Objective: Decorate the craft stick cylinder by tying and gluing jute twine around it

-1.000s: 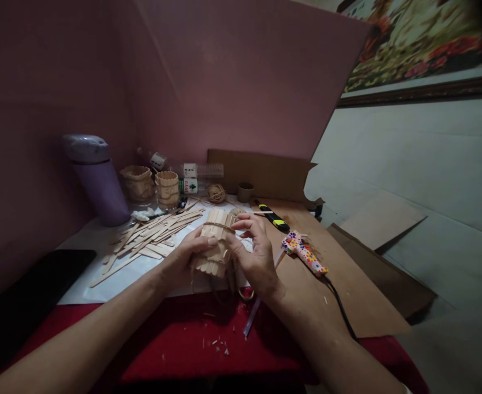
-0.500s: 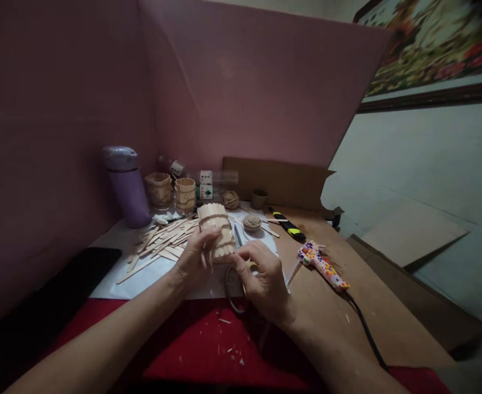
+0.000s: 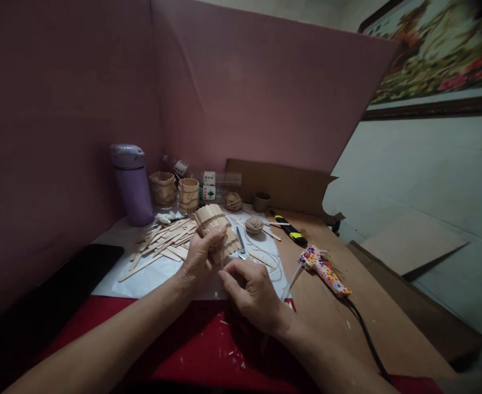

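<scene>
My left hand (image 3: pixel 202 254) is wrapped round a small cup made of craft sticks (image 3: pixel 212 219), with twine bands around it. The cup is tilted, its scalloped rim up and to the left. Just below its lower end, my right hand (image 3: pixel 247 290) is closed in a pinch at a thin strand of twine (image 3: pixel 223 259) hanging from the cup. Scissors (image 3: pixel 242 249) lie on the white paper behind my right hand, their handles hidden by it. A ball of twine (image 3: pixel 253 225) sits beyond them, loose strand trailing.
Loose craft sticks (image 3: pixel 165 243) are heaped on the left. Behind them stand two finished stick cups (image 3: pixel 189 196), a purple bottle (image 3: pixel 132 189) and plastic bottles (image 3: pixel 224 179). On the right lie a box cutter (image 3: pixel 290 229) and a flowered glue gun (image 3: pixel 325 271) with its cord.
My right hand has moved slightly down, away from the cup's lower edge. The cup has tilted further in my left hand. A dark loop under my right hand no longer shows.
</scene>
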The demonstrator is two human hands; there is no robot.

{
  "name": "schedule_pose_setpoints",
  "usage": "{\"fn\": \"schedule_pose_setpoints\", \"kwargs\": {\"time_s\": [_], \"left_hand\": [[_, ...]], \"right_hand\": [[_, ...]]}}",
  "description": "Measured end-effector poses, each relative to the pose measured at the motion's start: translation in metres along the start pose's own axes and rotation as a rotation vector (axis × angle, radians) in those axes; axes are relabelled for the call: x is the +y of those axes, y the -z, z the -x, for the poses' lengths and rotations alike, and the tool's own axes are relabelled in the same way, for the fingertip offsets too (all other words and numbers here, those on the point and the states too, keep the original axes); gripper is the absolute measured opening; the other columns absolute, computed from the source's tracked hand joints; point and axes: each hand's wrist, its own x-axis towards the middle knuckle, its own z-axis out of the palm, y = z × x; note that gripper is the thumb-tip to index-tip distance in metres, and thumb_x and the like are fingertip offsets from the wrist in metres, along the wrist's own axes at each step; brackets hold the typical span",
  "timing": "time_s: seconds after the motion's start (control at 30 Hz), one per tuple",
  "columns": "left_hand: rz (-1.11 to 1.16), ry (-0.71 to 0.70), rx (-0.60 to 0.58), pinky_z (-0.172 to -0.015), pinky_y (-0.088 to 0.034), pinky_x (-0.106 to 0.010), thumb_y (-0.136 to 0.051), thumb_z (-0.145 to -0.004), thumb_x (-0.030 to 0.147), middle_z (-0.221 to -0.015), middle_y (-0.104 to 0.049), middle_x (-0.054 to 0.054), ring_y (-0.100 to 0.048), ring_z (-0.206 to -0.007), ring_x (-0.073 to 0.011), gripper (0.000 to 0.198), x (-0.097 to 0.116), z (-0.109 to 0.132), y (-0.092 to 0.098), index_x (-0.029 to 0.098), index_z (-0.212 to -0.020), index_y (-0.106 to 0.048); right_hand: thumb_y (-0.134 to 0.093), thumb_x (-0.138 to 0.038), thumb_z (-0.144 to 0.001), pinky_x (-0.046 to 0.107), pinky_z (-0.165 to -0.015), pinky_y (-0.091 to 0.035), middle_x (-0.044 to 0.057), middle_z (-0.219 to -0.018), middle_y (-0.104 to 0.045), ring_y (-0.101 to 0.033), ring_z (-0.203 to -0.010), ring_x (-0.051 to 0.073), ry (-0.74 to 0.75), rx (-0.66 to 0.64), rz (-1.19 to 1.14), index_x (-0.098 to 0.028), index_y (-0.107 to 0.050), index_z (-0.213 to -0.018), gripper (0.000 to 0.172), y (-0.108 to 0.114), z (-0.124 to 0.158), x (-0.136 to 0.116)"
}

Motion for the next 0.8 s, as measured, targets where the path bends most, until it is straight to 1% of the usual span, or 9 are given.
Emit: {"fn": "schedule_pose_setpoints", "kwargs": {"time_s": [0.1, 0.3, 0.53, 0.6, 0.7, 0.8], "left_hand": [[0.004, 0.007, 0.008, -0.059, -0.055, -0.026, -0.083, -0.060, 0.020, -0.073, -0.066, 0.000, -0.061, -0.061, -0.0128, 0.039, 0.001, 0.002, -0.002, 0.014, -0.092, -0.061], [0.055, 0.096, -0.017, -0.064, -0.057, -0.028, -0.078, -0.067, 0.026, -0.079, -0.068, -0.004, -0.065, -0.066, -0.0157, 0.036, 0.007, 0.006, -0.007, 0.014, -0.097, -0.062], [0.030, 0.070, -0.066, -0.068, -0.058, -0.029, -0.072, -0.074, 0.022, -0.087, -0.068, -0.007, -0.066, -0.073, -0.0166, 0.030, 0.006, 0.009, -0.006, 0.012, -0.100, -0.062], [0.021, 0.048, -0.089, -0.069, -0.057, -0.029, -0.074, -0.073, 0.020, -0.090, -0.068, -0.006, -0.066, -0.075, -0.0167, 0.034, 0.006, 0.010, -0.006, 0.014, -0.103, -0.060], [0.004, 0.017, -0.121, -0.070, -0.057, -0.029, -0.079, -0.067, 0.015, -0.092, -0.068, -0.004, -0.066, -0.077, -0.0170, 0.047, 0.006, 0.011, -0.007, 0.019, -0.108, -0.055], [-0.029, 0.015, -0.132, -0.068, -0.057, -0.029, -0.082, -0.061, 0.012, -0.092, -0.068, -0.004, -0.067, -0.076, -0.0182, 0.057, 0.006, 0.010, -0.007, 0.019, -0.109, -0.053]], "right_hand": [[-0.055, -0.026, -0.091, 0.024, -0.058, -0.036, -0.002, -0.061, -0.058, -0.049, -0.056, 0.011, -0.003, -0.005, -0.009, -0.019, -0.060, -0.070, 0.022, 0.000, -0.001, 0.001], [-0.055, -0.027, -0.091, 0.023, -0.057, -0.035, -0.003, -0.059, -0.057, -0.048, -0.055, 0.011, -0.048, 0.003, -0.019, -0.020, -0.059, -0.069, 0.024, 0.001, -0.002, 0.002], [-0.055, -0.028, -0.092, 0.023, -0.054, -0.033, -0.004, -0.056, -0.054, -0.044, -0.052, 0.010, -0.050, 0.012, -0.035, -0.020, -0.058, -0.067, 0.026, 0.001, -0.003, 0.003], [-0.055, -0.028, -0.092, 0.023, -0.053, -0.032, -0.004, -0.055, -0.052, -0.042, -0.050, 0.009, -0.049, 0.019, -0.036, -0.020, -0.057, -0.067, 0.026, 0.001, -0.003, 0.003], [-0.054, -0.024, -0.090, 0.023, -0.052, -0.030, -0.004, -0.054, -0.050, -0.041, -0.050, 0.009, -0.029, 0.041, -0.016, -0.019, -0.055, -0.065, 0.025, 0.000, -0.003, 0.004], [-0.055, -0.023, -0.090, 0.023, -0.052, -0.031, -0.004, -0.055, -0.052, -0.042, -0.051, 0.009, 0.020, 0.053, 0.009, -0.019, -0.056, -0.065, 0.025, 0.000, -0.001, 0.005]]}}
